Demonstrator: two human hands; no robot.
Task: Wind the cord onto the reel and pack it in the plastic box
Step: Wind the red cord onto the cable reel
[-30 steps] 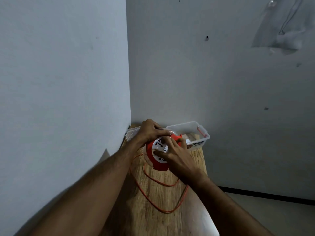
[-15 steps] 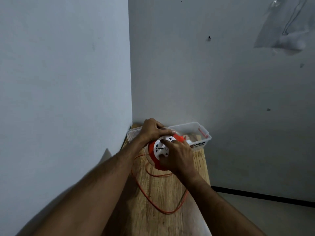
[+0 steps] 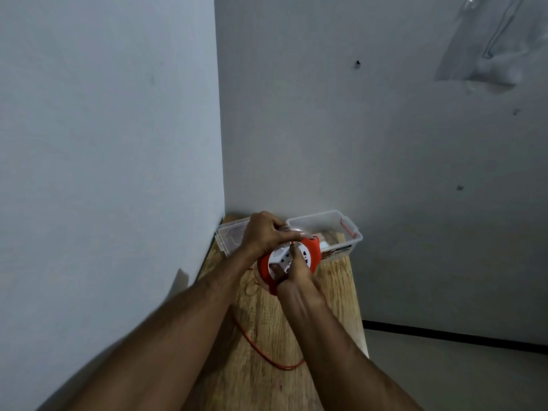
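An orange reel (image 3: 310, 253) with a white socket face is held above the wooden table (image 3: 267, 327). My left hand (image 3: 262, 232) grips its far upper rim. My right hand (image 3: 295, 275) is closed on the white hub at the near side, fingers over the sockets. Loose orange cord (image 3: 261, 353) trails from the reel down the tabletop in a loop. The clear plastic box (image 3: 353, 237) stands just behind the reel against the wall, partly hidden by my left hand.
Walls meet in a corner right behind the table, with the left wall running close along the table's left edge. The table's right edge drops to a grey floor (image 3: 459, 378). A label and something pale lie inside the box.
My right hand has turned on the hub toward the reel's near side. The loose cord loop on the table has shrunk and drawn closer to the reel.
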